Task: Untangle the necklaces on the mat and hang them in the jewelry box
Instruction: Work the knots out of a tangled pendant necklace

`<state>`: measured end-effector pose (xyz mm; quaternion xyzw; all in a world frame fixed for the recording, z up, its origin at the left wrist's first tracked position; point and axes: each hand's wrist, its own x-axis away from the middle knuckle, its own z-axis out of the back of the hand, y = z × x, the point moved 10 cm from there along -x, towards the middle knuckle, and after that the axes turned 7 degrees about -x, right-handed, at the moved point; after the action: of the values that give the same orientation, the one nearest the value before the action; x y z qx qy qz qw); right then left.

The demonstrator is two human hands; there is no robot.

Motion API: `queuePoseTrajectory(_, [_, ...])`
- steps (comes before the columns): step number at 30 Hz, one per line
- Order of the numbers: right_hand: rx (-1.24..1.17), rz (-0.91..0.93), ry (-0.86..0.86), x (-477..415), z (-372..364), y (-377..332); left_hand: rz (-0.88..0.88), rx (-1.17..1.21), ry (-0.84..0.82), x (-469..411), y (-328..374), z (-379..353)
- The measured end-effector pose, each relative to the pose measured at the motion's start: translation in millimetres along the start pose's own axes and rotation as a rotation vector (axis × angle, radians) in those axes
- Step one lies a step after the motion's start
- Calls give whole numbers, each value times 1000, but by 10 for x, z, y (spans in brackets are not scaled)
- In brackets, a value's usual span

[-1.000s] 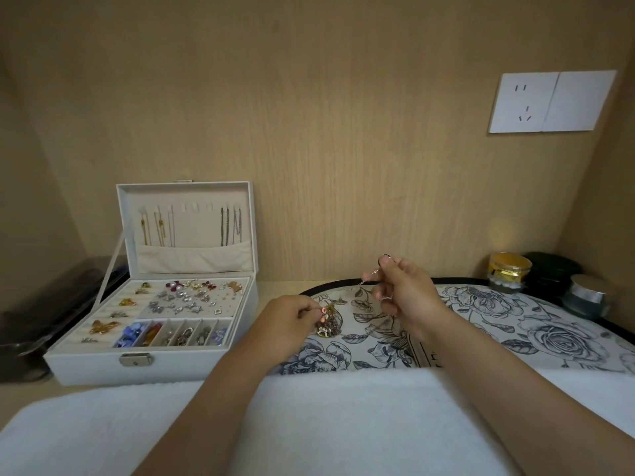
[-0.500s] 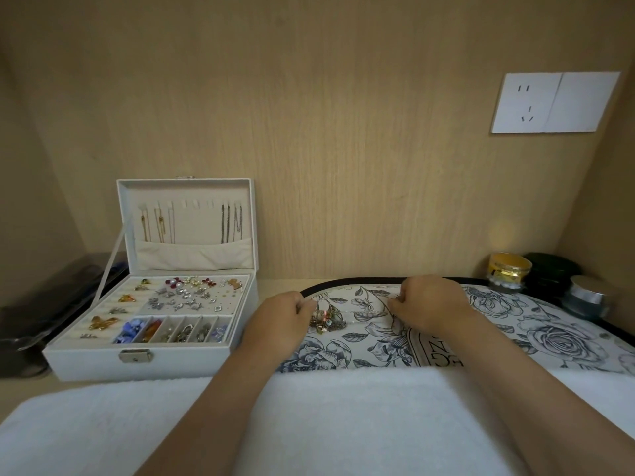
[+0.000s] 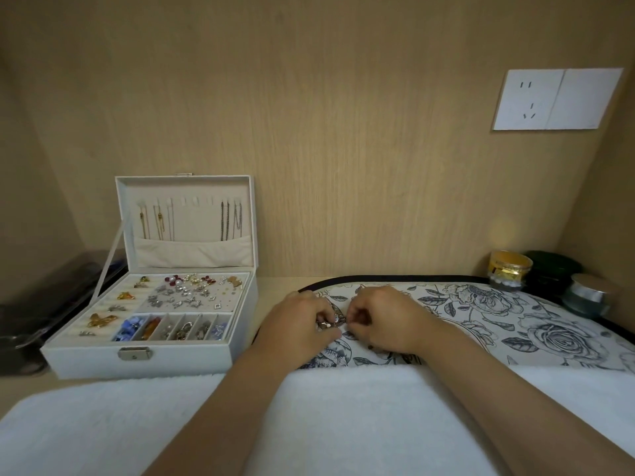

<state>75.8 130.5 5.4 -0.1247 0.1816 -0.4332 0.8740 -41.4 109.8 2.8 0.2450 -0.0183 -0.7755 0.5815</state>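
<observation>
A small tangle of necklaces lies on the floral mat between my two hands. My left hand has its fingers curled onto the tangle from the left. My right hand meets it from the right, fingertips curled in and pinching at the chains. Most of the tangle is hidden by my fingers. The white jewelry box stands open at the left; several chains hang from hooks inside its lid.
A white towel covers the near edge under my forearms. Three cosmetic jars stand at the back right corner. A dark case lies left of the box. A wooden wall with a socket plate is behind.
My right hand, which was raised and pulling a chain up a second ago, has come down onto the mat and closed in on the tangle next to my left hand.
</observation>
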Motion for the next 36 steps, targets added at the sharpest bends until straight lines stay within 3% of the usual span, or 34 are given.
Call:
queuePoseTrajectory(10, [19, -30, 98, -40, 1, 82, -18, -229, 43, -130, 1, -30])
queuePoseTrajectory(19, [-137, -30, 92, -24, 1, 50, 247, 448, 23, -23, -152, -8])
queuePoseTrajectory(25, [-840, -231, 127, 27, 39, 167, 435, 782, 102, 8, -282, 25])
queuePoseTrajectory(29, [-1107, -380, 169, 12, 20, 280, 554, 1174, 103, 46, -307, -49])
queuePoseTrajectory(32, [-1082, -448, 110, 59, -43, 252, 586, 1306, 78, 76, -226, -81])
queuePoseTrajectory(36, [-961, -367, 73, 33, -19, 189, 610, 1437, 68, 80, -176, -95])
